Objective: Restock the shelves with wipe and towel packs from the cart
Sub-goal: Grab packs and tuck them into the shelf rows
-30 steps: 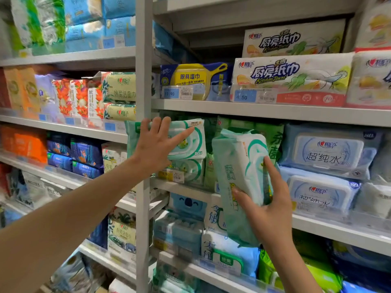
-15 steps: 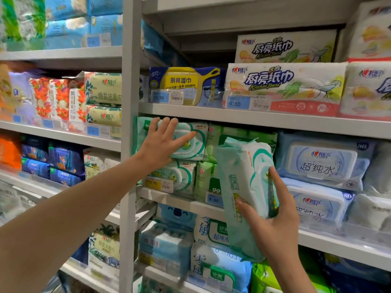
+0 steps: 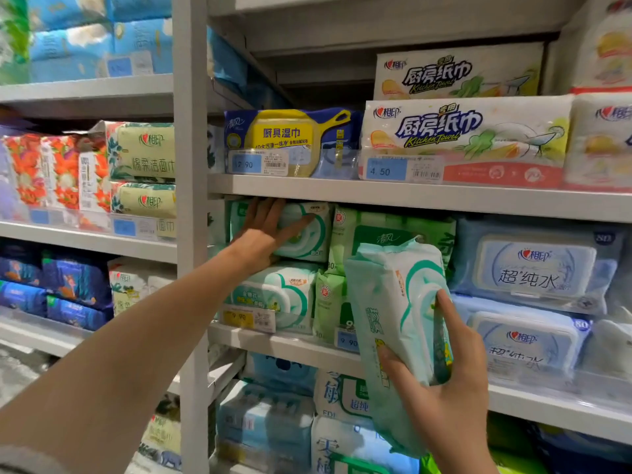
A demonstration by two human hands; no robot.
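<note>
Your right hand [image 3: 444, 388] has its grip wrapped round the pale mint soft-plastic wipe pack [image 3: 393, 302], which stands nearly upright on its long axis in front of the grey metal shelf [image 3: 290, 343]. In the head view the matching mint-and-white stacked pack [image 3: 304, 234] lies up and left. Your left hand [image 3: 263, 237] is nearer and rests flat on it, grip wide. The depth behind the stack is hidden, and the cart is out of view.

Grey sleeve hem [image 3: 24, 460] on L arm [image 3: 119, 354]

Blue 4.50 price tag [image 3: 386, 170], yellow 9.90 price tag [image 3: 239, 316], grey upright post [image 3: 189, 159], orange-flowered packs [image 3: 44, 169] far left
</note>
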